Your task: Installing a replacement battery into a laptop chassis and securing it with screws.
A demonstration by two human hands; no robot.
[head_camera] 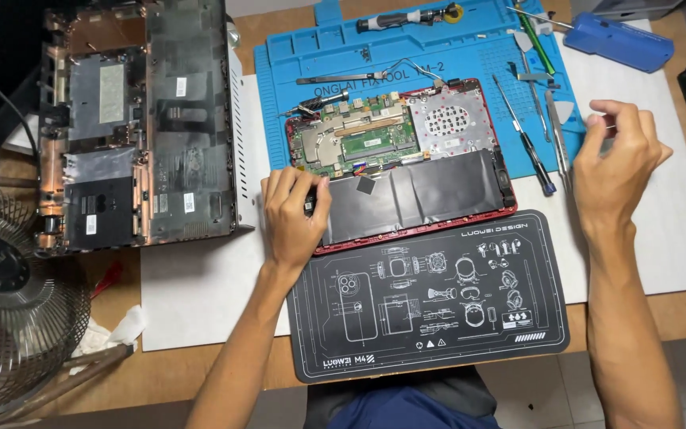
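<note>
A: Laptop [406, 159], opened up with its red shell facing us, lies half on the blue repair mat [303, 59]. Why is the left hand [294, 216] on its lower left corner?

B: I'd judge it steadies the shell. The fingers are curled together and pressed down on that corner, beside the flat black battery [422, 195].

A: And the right hand [614, 163]?

B: It is raised to the right of the laptop, fingertips drawn together as if pinching something small. What it is, I cannot tell.

A: What sits in the shell?

B: A green circuit board [355, 143] in the upper part, a perforated metal plate [448, 121] to its right, the battery below. Screwdrivers [522, 135] lie on the mat just right of the laptop. A black printed mat [430, 298] lies just below it, and a second, larger chassis [140, 119] lies left of it.
</note>
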